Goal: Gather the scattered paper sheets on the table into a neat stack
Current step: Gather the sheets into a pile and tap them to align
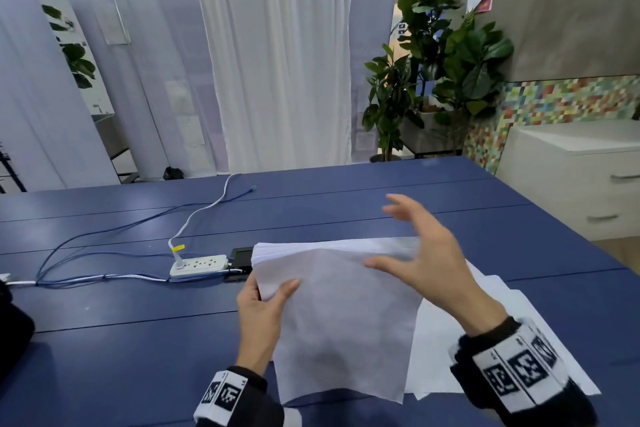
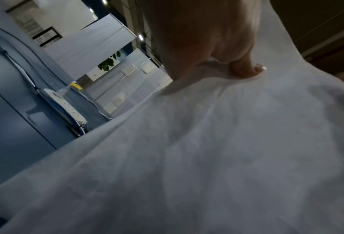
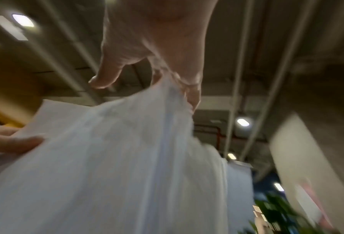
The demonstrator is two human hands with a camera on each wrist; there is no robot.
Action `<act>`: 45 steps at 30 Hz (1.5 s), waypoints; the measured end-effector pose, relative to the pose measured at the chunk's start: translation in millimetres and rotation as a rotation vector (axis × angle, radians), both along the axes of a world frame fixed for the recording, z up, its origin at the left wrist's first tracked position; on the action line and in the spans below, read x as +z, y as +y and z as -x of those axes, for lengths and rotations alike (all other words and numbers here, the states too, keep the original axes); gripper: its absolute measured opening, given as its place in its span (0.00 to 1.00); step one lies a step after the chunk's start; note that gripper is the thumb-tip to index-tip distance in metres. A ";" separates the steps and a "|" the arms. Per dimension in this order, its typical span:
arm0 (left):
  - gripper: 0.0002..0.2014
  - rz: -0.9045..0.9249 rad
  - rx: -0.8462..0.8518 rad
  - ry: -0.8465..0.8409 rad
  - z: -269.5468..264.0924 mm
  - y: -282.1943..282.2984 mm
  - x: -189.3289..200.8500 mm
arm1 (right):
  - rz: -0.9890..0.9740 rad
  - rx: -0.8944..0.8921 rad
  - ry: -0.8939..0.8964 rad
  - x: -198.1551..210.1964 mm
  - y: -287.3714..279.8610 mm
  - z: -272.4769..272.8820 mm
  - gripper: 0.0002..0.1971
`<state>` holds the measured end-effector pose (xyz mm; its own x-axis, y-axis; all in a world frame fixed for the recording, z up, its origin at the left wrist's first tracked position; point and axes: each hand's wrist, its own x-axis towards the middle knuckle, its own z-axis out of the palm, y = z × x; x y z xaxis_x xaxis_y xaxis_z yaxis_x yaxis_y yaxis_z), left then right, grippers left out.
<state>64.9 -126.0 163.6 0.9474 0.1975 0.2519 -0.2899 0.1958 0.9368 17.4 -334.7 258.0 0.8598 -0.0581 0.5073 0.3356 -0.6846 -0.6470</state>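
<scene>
a sheaf of paper sheets (image 1: 339, 315) is held tilted above the blue bench (image 1: 121, 350), pinched at its left edge between thumb and fingers of the left hand (image 1: 261, 319). the right hand (image 1: 426, 263) is spread at the sheaf's upper right edge, fingers extended; whether anything is gripped there cannot be told. further sheets (image 1: 446, 350) are left flat on the bench beneath. a white power strip (image 1: 199, 265) with cables (image 1: 104, 253) is seen to the left.
</scene>
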 end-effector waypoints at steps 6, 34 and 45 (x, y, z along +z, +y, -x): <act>0.14 -0.012 -0.005 -0.031 1.7 -3.1 0.1 | 0.885 0.097 0.230 17.7 67.8 -33.7 0.23; 0.18 -0.315 -0.124 0.088 -3.4 50.6 -68.8 | -0.707 -0.120 0.367 -144.8 -81.9 6.7 0.24; 0.11 -0.155 -0.114 0.137 -3.5 34.1 -40.7 | 0.753 -0.239 0.575 -65.4 -47.1 -19.0 0.13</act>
<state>68.4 -92.0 122.8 0.9888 0.0566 0.1382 -0.1421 0.0709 0.9873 36.3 -381.8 192.6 0.9954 -0.0954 -0.0100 -0.0957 -0.9948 -0.0344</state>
